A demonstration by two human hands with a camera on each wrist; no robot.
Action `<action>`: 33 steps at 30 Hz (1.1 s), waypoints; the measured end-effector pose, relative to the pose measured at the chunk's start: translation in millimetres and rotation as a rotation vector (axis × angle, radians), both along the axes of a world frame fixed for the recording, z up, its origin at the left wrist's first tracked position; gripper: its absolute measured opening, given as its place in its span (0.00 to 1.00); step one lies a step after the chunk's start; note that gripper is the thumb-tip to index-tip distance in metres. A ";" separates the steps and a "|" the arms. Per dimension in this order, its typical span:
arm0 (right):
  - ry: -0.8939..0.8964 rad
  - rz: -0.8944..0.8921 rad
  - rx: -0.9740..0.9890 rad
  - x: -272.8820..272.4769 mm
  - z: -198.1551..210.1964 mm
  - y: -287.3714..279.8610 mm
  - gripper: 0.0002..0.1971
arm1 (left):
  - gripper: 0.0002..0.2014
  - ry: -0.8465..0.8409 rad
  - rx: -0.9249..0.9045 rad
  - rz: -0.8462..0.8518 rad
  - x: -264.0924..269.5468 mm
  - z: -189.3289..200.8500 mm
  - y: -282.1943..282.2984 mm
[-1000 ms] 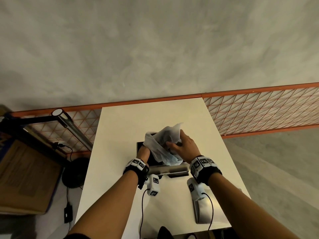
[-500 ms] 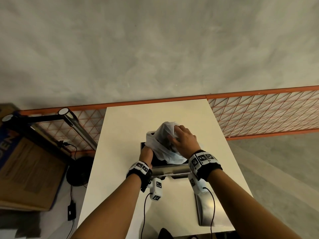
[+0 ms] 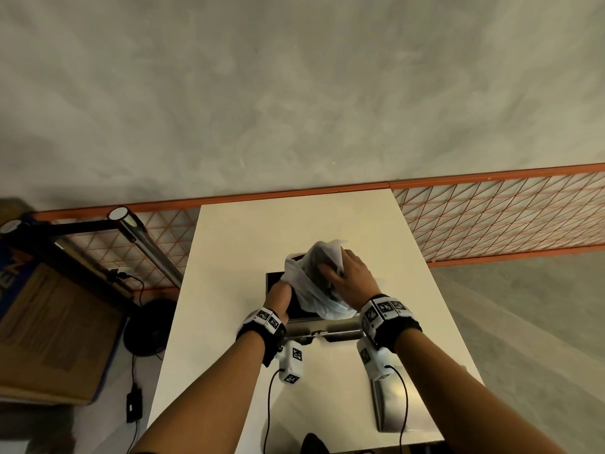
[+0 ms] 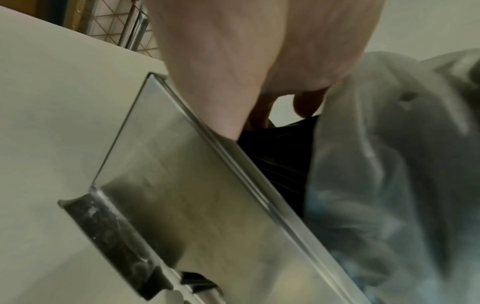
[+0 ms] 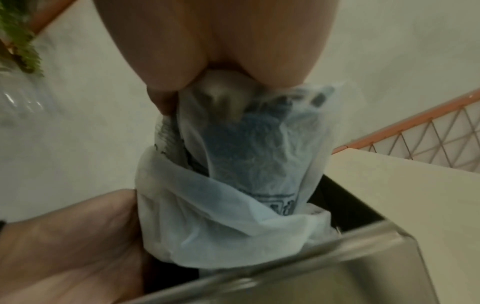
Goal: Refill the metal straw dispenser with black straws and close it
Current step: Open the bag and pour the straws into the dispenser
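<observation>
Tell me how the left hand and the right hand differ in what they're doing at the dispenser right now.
The left hand sits low, reaching into the open metal dispenser beside the black straws; the right hand is higher, over the top of the plastic bag. The right hand grips the bag's bunched upper part; what the left hand's fingers hold is hidden. Both work at the dispenser's open top, on the white table.

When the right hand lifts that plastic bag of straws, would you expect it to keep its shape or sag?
The plastic bag will probably sag: its thin film is already creased and folded over the dispenser rim. It looks light, gathered in the right hand. The black straws may slide out loose.
</observation>
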State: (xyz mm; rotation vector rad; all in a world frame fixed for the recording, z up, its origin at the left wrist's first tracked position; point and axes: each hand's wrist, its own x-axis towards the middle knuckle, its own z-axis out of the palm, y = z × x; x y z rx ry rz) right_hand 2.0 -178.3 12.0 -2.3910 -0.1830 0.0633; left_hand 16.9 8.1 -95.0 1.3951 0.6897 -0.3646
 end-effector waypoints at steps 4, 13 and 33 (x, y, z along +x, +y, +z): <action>-0.162 0.031 0.042 1.6 12.4 0.4 0.17 | 0.16 -0.031 -0.089 0.014 -5.0 7.9 -3.1; -0.092 0.052 -0.044 7.2 18.3 1.4 0.24 | 0.32 0.015 0.085 -0.008 15.1 -30.0 5.5; -0.073 0.100 -0.107 9.1 10.1 6.4 0.23 | 0.17 -0.142 0.568 -0.379 -27.8 64.5 -2.6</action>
